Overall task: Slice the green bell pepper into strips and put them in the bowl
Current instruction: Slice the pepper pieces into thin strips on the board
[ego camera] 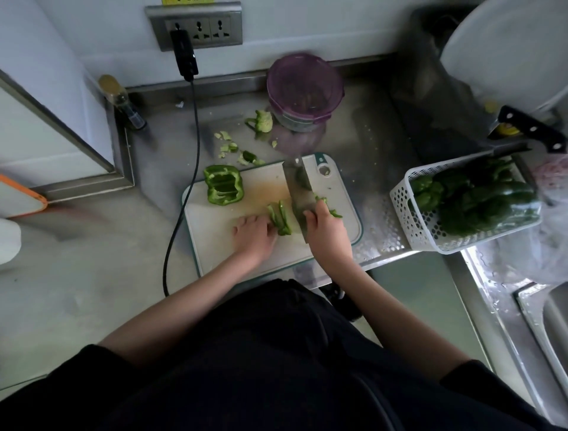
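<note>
Single head view; looks steeply down, close over cutting board [233, 246]; edges perhaps wide-angle-warped.

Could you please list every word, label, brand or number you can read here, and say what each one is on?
None can be read.
Yellow strip above the wall socket: cut off by the frame, illegible.
Yellow label under the black knife handle: too blurred to read.
</note>
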{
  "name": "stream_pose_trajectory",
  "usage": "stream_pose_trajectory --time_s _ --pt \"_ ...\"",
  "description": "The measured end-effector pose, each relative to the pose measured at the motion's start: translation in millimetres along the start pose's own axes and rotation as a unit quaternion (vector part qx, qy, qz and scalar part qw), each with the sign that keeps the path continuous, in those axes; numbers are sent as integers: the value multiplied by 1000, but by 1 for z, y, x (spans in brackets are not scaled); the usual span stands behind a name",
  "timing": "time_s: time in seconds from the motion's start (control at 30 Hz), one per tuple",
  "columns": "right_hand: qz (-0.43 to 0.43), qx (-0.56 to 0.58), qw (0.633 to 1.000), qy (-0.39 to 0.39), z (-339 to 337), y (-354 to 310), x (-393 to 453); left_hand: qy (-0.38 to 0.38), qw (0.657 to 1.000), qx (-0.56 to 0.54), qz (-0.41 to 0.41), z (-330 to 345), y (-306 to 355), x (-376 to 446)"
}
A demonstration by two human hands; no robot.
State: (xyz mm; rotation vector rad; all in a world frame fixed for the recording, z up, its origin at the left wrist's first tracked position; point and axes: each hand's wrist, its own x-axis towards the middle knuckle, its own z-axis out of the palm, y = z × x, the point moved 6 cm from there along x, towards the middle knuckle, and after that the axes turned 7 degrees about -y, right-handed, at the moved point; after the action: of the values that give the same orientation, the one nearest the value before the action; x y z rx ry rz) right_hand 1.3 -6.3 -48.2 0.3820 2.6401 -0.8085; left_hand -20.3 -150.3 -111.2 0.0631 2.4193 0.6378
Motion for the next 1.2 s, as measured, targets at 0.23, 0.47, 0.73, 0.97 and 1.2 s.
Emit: stream_pose_trajectory --time_s 0.23,0.47,0.73,0.97,1.2 --pt "-15 -24 999 -34 11 -9 -6 1 1000 -16 -6 -2 -3 0" --pt "-7 -98 993 -68 29 -4 -5 14 999 -30 -42 -3 3 3" --pt "-16 -163 984 -66 42 -12 -1 -5 999 1 -46 4 11 6" --pt "-20 -129 990 -56 32 -10 2 -16 999 32 -16 4 7 -5" --pt "13 -106 993 -44 7 5 12 -5 1000 -1 2 -6 2 -2"
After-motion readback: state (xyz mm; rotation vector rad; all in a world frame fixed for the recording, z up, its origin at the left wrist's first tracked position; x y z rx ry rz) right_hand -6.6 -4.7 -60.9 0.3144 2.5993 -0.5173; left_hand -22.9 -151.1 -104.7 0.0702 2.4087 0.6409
